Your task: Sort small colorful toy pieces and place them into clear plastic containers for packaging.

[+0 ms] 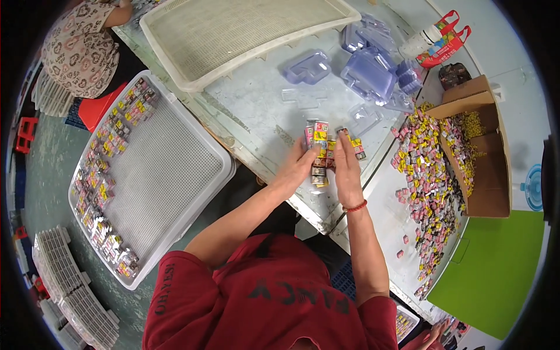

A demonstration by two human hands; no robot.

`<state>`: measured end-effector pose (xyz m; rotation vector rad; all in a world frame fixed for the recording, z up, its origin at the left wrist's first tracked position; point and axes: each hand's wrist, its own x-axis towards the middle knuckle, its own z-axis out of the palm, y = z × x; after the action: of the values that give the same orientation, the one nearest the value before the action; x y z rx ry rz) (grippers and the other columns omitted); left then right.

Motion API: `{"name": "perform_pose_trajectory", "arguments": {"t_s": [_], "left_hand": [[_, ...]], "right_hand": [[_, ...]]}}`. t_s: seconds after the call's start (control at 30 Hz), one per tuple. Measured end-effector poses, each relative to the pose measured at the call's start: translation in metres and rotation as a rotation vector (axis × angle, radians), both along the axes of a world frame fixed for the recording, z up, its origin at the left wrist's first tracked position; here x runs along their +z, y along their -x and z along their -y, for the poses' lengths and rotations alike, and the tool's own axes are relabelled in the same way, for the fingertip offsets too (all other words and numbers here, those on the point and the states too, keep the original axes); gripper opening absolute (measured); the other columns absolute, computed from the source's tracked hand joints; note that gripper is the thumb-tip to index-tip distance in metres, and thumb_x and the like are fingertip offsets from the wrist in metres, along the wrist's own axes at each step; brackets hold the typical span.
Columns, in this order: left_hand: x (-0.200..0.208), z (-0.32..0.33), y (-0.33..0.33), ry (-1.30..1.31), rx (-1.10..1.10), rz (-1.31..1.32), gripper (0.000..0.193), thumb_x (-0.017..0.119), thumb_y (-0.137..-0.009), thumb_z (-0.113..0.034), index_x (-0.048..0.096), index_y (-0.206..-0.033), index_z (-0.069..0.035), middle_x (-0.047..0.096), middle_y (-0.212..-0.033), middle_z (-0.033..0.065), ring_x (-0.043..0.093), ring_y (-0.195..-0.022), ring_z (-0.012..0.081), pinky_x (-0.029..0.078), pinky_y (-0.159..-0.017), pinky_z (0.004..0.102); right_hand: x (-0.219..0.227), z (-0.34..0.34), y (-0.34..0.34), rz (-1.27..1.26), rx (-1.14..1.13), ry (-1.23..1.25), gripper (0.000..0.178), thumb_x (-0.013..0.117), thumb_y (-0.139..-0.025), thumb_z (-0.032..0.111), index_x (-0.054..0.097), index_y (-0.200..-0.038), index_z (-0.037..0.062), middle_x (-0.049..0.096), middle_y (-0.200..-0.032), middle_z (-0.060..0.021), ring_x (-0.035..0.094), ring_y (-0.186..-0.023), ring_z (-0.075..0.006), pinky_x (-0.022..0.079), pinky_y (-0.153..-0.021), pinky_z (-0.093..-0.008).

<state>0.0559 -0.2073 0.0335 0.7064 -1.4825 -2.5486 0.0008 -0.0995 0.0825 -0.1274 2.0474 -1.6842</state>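
My left hand [297,169] is closed around the edge of a clear plastic pack of small cubes [319,137] in pink, yellow and black, held upright over the table corner. On the other side of the pack, my right hand [348,172] has its fingers stretched out and pressed together, flat alongside the cubes. More cubes [357,149] show beside and behind its fingertips; whether they lie on the table or in the pack, I cannot tell. A red bracelet circles my right wrist.
Clear plastic trays [370,73] lie beyond my hands, near a large mesh tray [192,76]. Loose cubes [420,169] spread at right beside a cardboard box [496,169]. At left, a white tray [175,163] holds rows of filled packs. Another person [81,49] is at far left.
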Motion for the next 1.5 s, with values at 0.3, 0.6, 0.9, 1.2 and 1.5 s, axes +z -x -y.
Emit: {"name": "perform_pose_trajectory", "arguments": {"t_s": [0.3, 0.6, 0.9, 1.2, 1.5], "left_hand": [[-0.027, -0.004, -0.002, 0.212, -0.053, 0.069, 0.076, 0.054, -0.094, -0.043, 0.022, -0.145, 0.003, 0.052, -0.127, 0.0169, 0.051, -0.116, 0.0239, 0.042, -0.098, 0.0343], [0.001, 0.08, -0.092, -0.051, 0.318, -0.311, 0.042, 0.053, -0.096, -0.03, 0.045, -0.124, -0.001, 0.064, -0.097, 0.0064, 0.061, -0.085, 0.0121, 0.05, -0.077, 0.0299], [-0.05, 0.17, -0.228, -0.036, 1.106, -0.09, 0.034, 0.057, -0.094, -0.028, 0.052, -0.114, -0.001, 0.064, -0.103, 0.0103, 0.064, -0.093, 0.0209, 0.052, -0.082, 0.0356], [-0.132, 0.259, -0.342, -0.126, 1.716, -0.076, 0.032, 0.057, -0.093, -0.023, 0.051, -0.111, 0.003, 0.064, -0.099, 0.0133, 0.067, -0.078, 0.0233, 0.056, -0.066, 0.0376], [-0.088, 0.285, -0.342, -0.298, 2.015, 0.148, 0.046, 0.058, -0.092, -0.021, 0.036, -0.12, 0.008, 0.056, -0.115, 0.0208, 0.066, -0.085, 0.0283, 0.059, -0.067, 0.0391]], "right_hand": [[-0.047, -0.017, -0.005, -0.645, 0.488, -0.412, 0.047, 0.036, -0.101, 0.024, 0.036, -0.137, -0.0065, 0.03, -0.145, -0.029, 0.022, -0.139, -0.0396, 0.02, -0.114, -0.0428], [0.0, 0.049, -0.045, -0.104, 0.414, 0.122, 0.054, 0.046, -0.1, 0.033, 0.033, -0.144, 0.0049, 0.036, -0.146, -0.0112, 0.05, -0.117, -0.0206, 0.044, -0.091, -0.0352], [-0.034, 0.069, -0.057, 0.03, 0.706, 0.062, 0.05, 0.051, -0.099, 0.028, 0.037, -0.142, 0.0059, 0.048, -0.133, -0.0101, 0.057, -0.101, -0.0144, 0.047, -0.081, -0.0276], [-0.056, 0.053, -0.061, 0.045, 0.765, 0.011, 0.047, 0.054, -0.097, 0.022, 0.04, -0.14, 0.0057, 0.055, -0.123, -0.0095, 0.059, -0.097, -0.0129, 0.049, -0.076, -0.0246], [-0.069, 0.057, -0.06, 0.073, 0.739, 0.017, 0.048, 0.055, -0.097, 0.02, 0.04, -0.139, 0.0034, 0.058, -0.119, -0.0098, 0.06, -0.093, -0.0129, 0.051, -0.073, -0.0239]]}}
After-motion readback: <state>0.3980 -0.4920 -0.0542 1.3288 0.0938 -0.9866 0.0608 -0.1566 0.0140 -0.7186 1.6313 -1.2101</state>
